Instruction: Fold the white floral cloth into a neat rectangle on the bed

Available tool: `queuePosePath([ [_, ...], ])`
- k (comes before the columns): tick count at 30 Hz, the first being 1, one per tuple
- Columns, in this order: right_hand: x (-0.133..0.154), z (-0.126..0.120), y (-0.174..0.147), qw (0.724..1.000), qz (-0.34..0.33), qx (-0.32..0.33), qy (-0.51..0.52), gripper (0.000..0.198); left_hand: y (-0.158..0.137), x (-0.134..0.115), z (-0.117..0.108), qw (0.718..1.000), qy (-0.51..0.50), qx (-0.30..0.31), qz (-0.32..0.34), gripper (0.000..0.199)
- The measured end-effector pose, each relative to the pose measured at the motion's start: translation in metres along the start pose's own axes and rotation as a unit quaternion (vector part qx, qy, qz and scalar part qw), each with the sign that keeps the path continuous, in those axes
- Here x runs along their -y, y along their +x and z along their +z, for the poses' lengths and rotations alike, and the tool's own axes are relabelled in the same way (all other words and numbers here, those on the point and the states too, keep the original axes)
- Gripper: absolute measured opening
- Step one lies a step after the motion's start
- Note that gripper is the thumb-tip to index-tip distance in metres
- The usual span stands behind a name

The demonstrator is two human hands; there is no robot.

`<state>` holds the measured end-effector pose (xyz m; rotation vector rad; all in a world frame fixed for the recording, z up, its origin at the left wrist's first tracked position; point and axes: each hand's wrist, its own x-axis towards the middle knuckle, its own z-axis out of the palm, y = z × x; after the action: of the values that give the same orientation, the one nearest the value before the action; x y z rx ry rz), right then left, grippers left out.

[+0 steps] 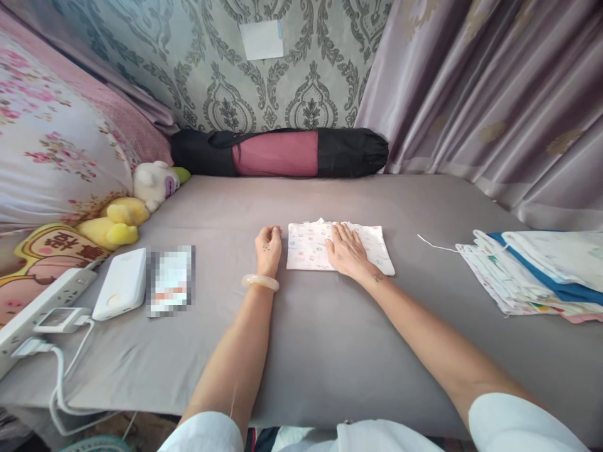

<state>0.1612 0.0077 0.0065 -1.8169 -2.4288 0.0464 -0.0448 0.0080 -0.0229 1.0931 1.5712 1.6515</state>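
A folded white cloth (308, 248) with small pale prints, perhaps a garment, lies on the grey sheet in front of me. My right hand (347, 250) rests flat on its right half, fingers stretched out. Just beyond the cloth's left edge is my left hand (268, 246), apart from it, with the fingers curled in and nothing visible in them. A pale bangle (260, 282) circles the left wrist.
To the right is a stack of folded clothes (541, 276) with a white cord (436, 243). On the left are a white power bank (121, 282), a blurred-out item (170, 280), a power strip (47, 314) with cables, and plush toys (153, 185). A black and pink rolled bag (277, 152) lies along the wall.
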Motion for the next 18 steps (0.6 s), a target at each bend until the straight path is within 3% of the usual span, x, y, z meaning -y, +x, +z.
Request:
queuePosePath([
  [4, 0.018, 0.005, 0.004, 1.0, -0.025, -0.005, 0.013, 0.059, 0.0, -0.001, 0.0, 1.0, -0.003, -0.003, -0.004, 0.024],
  [9, 0.02, 0.014, 0.008, 1.0, -0.021, -0.008, 0.013, 0.061, 0.001, -0.002, 0.0, 1.0, -0.022, -0.01, -0.018, 0.02],
  [18, 0.033, 0.008, 0.014, 0.999, -0.024, -0.008, 0.022, 0.06, -0.001, -0.006, -0.001, 0.999, -0.023, -0.004, -0.025, 0.019],
])
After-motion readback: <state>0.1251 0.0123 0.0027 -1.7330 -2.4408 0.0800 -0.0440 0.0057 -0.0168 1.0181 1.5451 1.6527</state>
